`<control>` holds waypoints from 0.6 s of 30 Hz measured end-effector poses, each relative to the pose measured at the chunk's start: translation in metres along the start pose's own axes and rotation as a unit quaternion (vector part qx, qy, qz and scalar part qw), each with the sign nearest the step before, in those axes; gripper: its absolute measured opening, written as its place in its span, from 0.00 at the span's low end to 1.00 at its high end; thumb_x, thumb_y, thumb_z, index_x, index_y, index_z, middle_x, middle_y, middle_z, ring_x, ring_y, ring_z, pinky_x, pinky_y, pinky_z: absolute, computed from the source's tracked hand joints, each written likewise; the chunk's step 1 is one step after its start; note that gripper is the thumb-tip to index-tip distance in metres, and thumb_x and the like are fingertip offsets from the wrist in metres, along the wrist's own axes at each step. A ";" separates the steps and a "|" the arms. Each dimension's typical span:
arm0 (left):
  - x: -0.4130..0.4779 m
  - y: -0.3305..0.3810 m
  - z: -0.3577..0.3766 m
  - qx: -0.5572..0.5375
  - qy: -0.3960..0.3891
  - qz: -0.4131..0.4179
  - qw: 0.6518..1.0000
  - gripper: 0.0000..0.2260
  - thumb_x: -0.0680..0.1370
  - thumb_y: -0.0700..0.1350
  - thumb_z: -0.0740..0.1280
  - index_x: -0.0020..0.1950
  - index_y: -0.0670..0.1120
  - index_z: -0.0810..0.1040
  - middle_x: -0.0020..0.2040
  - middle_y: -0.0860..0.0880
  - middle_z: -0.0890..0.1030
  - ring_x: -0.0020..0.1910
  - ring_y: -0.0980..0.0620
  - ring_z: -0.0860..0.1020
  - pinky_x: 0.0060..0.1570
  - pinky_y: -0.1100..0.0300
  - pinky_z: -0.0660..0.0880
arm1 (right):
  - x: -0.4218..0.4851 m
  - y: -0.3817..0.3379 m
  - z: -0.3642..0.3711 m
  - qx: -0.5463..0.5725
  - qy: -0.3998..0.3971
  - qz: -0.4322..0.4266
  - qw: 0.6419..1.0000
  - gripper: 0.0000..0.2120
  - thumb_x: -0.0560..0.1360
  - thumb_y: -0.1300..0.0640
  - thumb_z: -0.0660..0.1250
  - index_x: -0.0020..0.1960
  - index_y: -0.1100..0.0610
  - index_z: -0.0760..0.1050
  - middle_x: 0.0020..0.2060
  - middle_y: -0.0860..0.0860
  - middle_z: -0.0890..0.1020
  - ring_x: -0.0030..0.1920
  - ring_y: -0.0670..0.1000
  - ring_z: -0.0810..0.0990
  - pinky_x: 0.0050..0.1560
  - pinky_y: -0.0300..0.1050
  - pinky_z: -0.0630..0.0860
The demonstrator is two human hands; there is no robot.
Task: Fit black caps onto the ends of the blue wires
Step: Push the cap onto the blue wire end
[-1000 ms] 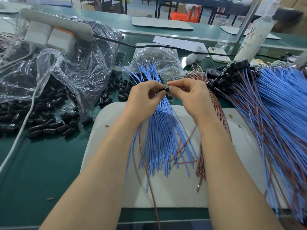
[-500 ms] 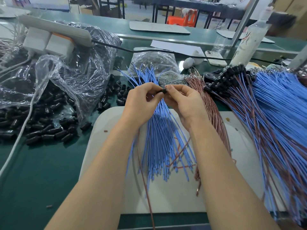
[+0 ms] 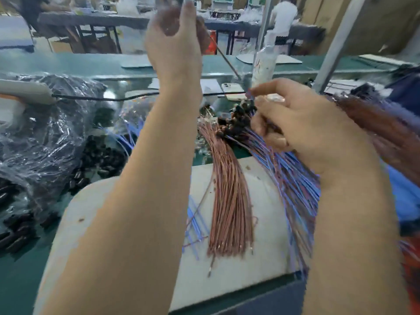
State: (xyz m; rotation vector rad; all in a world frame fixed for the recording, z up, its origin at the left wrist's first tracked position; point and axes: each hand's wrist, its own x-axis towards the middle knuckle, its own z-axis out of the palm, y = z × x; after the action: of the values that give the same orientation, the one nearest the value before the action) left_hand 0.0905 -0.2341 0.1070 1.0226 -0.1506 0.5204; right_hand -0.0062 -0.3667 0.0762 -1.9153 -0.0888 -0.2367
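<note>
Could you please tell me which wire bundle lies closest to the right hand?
The mixed blue-and-brown bundle with black caps, right under the right hand; the copper bundle lies further left.

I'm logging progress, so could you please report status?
Left hand up, gripping a thin wire. Right hand pinching its lower end by the capped wires. Nothing in the way.

Open room lies along the near edge of the white mat (image 3: 238, 278). Brown wires (image 3: 229, 208) fan across its middle and blue wires (image 3: 293, 185) crowd its right. Leftward, a plastic bag (image 3: 45, 137), apparently holding black caps (image 3: 100, 155), blocks the surface (image 3: 22, 280).
</note>
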 end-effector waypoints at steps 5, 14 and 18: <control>-0.036 -0.090 0.056 0.217 -0.097 -0.152 0.959 0.14 0.76 0.48 0.69 0.53 0.42 0.69 0.48 0.43 0.80 0.44 0.45 0.80 0.48 0.55 0.77 | 0.015 0.057 -0.037 -0.276 0.213 0.103 0.932 0.07 0.79 0.57 0.61 0.50 0.58 0.75 0.45 0.57 0.84 0.48 0.56 0.81 0.47 0.48 0.75; -0.086 -0.163 0.042 0.338 -0.224 -0.225 0.886 0.06 0.75 0.44 0.68 0.39 0.46 0.74 0.44 0.44 0.82 0.47 0.45 0.81 0.50 0.53 0.78 | 0.020 0.130 -0.013 -0.308 0.250 0.225 0.890 0.12 0.78 0.56 0.63 0.61 0.56 0.71 0.59 0.57 0.76 0.60 0.61 0.73 0.57 0.56 0.71; -0.074 -0.146 0.027 0.288 -0.207 -0.211 0.911 0.06 0.76 0.43 0.66 0.38 0.48 0.74 0.42 0.44 0.82 0.47 0.42 0.81 0.53 0.45 0.78 | 0.022 0.113 0.007 -0.297 0.336 0.116 0.886 0.12 0.76 0.58 0.64 0.59 0.55 0.74 0.57 0.56 0.75 0.58 0.59 0.71 0.53 0.49 0.66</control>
State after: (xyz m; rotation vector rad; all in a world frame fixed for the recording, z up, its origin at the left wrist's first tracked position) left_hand 0.0998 -0.3422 -0.0182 1.6905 -0.1478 -0.0733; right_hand 0.0364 -0.4014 -0.0255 -2.3058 0.7537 -0.8241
